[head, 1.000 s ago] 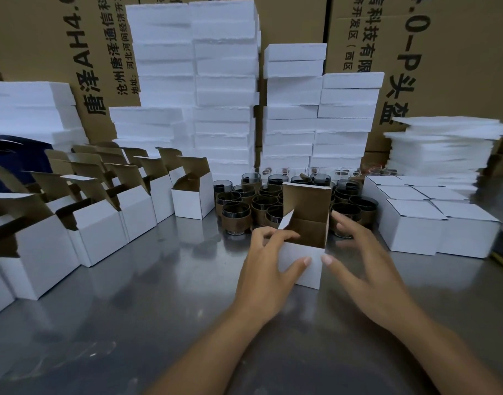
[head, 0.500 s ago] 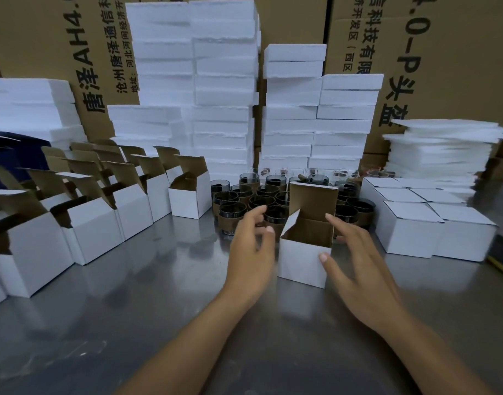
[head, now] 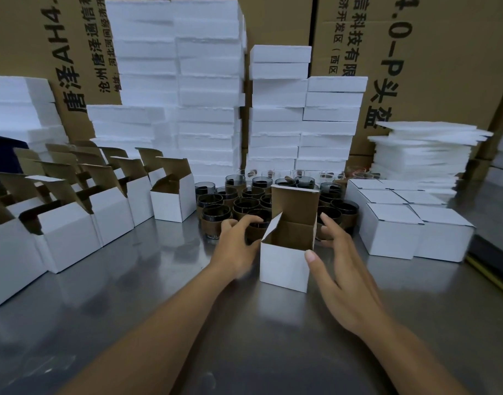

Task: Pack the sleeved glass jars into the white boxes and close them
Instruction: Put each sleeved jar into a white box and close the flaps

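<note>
One open white box (head: 284,263) stands alone in the middle of the bench (head: 159,295), close to the person. Its lid flap (head: 297,206) sticks up, so the top is wide open for a jar. The left grip (head: 236,246) reaches just past the box's left side. Its fingers curl round the nearest sleeved jar (head: 256,232), which stands on the bench at the front of the bunch of jars (head: 239,205). I think this jar goes in the box next. The right grip (head: 344,277) is loose and holds nothing. Its thumb is right by the box's near corner, likely to stop the box from sliding. Empty open boxes (head: 110,215) wait in rows on the left. Closed boxes (head: 393,232) sit on the right, so the work seems to go from left to right.
</note>
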`<state>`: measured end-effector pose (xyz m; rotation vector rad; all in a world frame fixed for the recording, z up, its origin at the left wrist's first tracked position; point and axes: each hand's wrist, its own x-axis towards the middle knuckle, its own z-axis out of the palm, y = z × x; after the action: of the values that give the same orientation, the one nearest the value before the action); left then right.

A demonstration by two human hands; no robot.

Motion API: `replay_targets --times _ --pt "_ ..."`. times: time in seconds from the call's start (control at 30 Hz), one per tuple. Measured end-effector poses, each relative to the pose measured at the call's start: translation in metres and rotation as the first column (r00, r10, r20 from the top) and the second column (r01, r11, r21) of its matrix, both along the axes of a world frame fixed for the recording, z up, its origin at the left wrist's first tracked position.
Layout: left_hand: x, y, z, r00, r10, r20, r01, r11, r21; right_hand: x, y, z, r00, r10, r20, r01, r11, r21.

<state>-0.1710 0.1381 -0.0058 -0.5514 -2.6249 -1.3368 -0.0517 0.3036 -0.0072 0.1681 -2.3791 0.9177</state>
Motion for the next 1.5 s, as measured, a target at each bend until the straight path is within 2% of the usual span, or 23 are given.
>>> replay_targets --times 0.13,0.3,0.5,0.6,0.67,0.73,0.8,0.87,0.93,1.0,1.1,1.17,1.33,1.5 --pt "0.005 -0.007 0.002 0.997 0.036 -0.065 -0.034 0.999 0.025 0.001 -0.002 0.0 1.0 -0.004 0.009 0.004 1.0 0.009" --pt "0.02 -0.018 0.004 0.997 -0.022 -0.077 0.027 0.997 0.067 0.0 -0.003 -0.002 0.999 -0.021 0.037 0.02 1.0 0.018" --pt "0.043 -0.032 0.0 0.999 -0.044 -0.031 0.049 0.978 0.202 0.004 -0.004 -0.004 0.998 -0.054 0.035 0.055 0.998 -0.007" --pt "0.049 -0.037 0.0 1.0 0.016 0.005 -0.017 0.948 0.319 0.007 -0.006 -0.003 0.998 -0.06 0.018 0.061 0.996 -0.058" --pt "0.054 -0.039 0.007 0.998 0.06 0.003 -0.056 0.909 0.413 0.01 -0.01 -0.002 0.993 -0.103 -0.058 0.1 0.993 -0.055" --pt "0.059 -0.039 0.015 0.998 0.066 -0.002 -0.056 0.854 0.517 0.011 -0.014 0.002 0.953 -0.202 -0.227 0.206 0.978 -0.006" --pt "0.066 -0.036 0.021 0.999 0.033 -0.022 -0.015 0.825 0.566 0.013 -0.022 0.008 0.892 -0.229 -0.39 0.258 0.966 0.024" --pt "0.075 -0.033 0.025 0.998 -0.028 -0.051 0.052 0.815 0.577 0.015 -0.031 0.011 0.87 -0.147 -0.471 0.199 0.978 0.061" --pt "0.083 -0.028 0.028 0.993 -0.093 -0.074 0.118 0.802 0.585 0.017 -0.039 0.011 0.882 -0.052 -0.468 0.092 0.994 0.062" --pt "0.09 -0.022 0.028 0.987 -0.138 -0.081 0.159 0.786 0.597 0.018 -0.045 0.009 0.894 0.021 -0.447 -0.015 1.0 0.018" --pt "0.098 -0.014 0.028 0.981 -0.177 -0.078 0.188 0.779 0.598 0.017 -0.048 0.004 0.903 0.079 -0.421 -0.097 0.995 -0.022" --pt "0.102 -0.01 0.026 0.981 -0.185 -0.067 0.188 0.784 0.591 0.016 -0.048 0.004 0.928 0.102 -0.358 -0.149 0.983 -0.105" --pt "0.107 -0.002 0.019 0.975 -0.219 -0.031 0.19 0.758 0.624 0.016 -0.047 0.003 0.969 0.13 -0.21 -0.19 0.936 -0.298" --pt "0.101 -0.006 0.022 0.932 -0.358 0.06 0.216 0.68 0.701 0.013 -0.046 0.008 0.962 0.178 -0.208 -0.262 0.818 -0.512"
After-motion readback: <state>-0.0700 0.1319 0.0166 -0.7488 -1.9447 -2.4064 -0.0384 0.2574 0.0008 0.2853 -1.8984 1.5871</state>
